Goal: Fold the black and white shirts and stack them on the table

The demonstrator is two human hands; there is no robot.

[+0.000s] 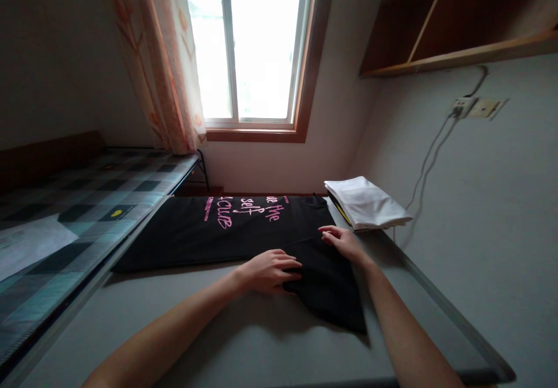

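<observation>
A black garment point(192, 237) with pink lettering lies folded lengthwise across the pale table point(143, 318), its lettered part at the far edge. One sleeve-like part spreads toward the near right. My left hand point(272, 270) rests at the garment's near edge, palm down, its fingers slightly spread on the cloth. Over the garment's right part is my right hand point(342, 242), with thumb and fingers bent toward each other; whether cloth is between them is too small to tell. A stack of folded cloth, white on top point(368, 202), sits just beyond my right hand.
At the left is a bed with a checked mattress point(143, 187) and a paper sheet point(32, 242) on it. A window point(261, 45) with a patterned curtain point(163, 62) is ahead. Cables point(425, 167) hang from a wall socket point(464, 107) below a wooden shelf point(462, 50) at the right.
</observation>
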